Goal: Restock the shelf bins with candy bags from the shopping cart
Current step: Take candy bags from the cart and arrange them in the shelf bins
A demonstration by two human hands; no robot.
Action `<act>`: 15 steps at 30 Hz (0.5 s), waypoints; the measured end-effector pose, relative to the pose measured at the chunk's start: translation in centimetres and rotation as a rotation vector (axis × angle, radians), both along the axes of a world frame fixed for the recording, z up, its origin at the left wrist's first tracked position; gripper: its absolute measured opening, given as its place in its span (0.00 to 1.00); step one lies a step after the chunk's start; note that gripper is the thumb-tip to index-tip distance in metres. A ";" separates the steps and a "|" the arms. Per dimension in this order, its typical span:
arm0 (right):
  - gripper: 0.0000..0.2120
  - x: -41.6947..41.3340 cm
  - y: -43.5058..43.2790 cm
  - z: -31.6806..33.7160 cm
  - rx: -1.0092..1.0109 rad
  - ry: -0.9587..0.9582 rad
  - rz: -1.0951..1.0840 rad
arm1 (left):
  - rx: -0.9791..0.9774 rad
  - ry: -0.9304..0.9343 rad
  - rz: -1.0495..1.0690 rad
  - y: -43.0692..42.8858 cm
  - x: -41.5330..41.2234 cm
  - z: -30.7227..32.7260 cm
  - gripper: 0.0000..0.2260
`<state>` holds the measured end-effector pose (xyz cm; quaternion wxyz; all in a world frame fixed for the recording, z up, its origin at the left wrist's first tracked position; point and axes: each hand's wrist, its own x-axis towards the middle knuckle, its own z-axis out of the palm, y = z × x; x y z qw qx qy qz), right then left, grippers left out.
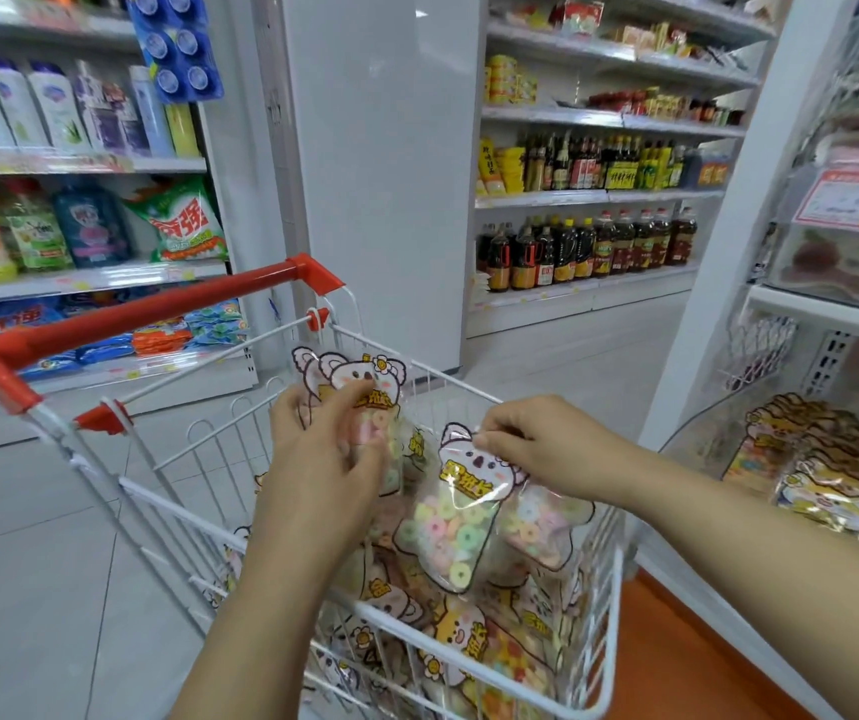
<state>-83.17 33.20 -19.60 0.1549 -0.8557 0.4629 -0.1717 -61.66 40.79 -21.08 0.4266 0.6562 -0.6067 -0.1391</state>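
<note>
A white wire shopping cart (pixel 474 389) with a red handle stands in front of me, filled with several clear candy bags printed with cartoon animals. My left hand (pixel 326 439) grips a few upright candy bags (pixel 359 379) above the cart's far side. My right hand (pixel 526 441) pinches the top of another candy bag (pixel 456 532) full of pastel ring candies, which hangs over the cart. At the right, a shelf bin (pixel 697 433) holds several similar bags (pixel 832 475).
Shelves of detergents and shampoo (pixel 79 210) line the left side. Sauce and oil bottles (pixel 593 241) fill shelves straight ahead past a white pillar (pixel 380 174). The candy shelving unit (pixel 832 314) rises at the right. Grey floor tiles (pixel 27 563) lie to the cart's left.
</note>
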 end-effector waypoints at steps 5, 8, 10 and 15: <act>0.20 -0.4 0.5 2.5 -0.018 -0.105 0.000 | 0.066 0.016 -0.072 0.0 0.7 -0.2 0.13; 0.20 -0.7 0.4 4.4 -0.015 -0.168 -0.029 | 0.086 0.114 -0.137 0.1 0.6 0.4 0.08; 0.20 -0.1 0.5 4.8 -0.014 -0.187 -0.043 | 0.110 0.142 -0.179 0.2 0.4 0.6 0.15; 0.20 1.9 1.2 4.8 -0.105 -0.249 -0.150 | 0.202 0.084 -0.227 1.0 -0.5 0.3 0.45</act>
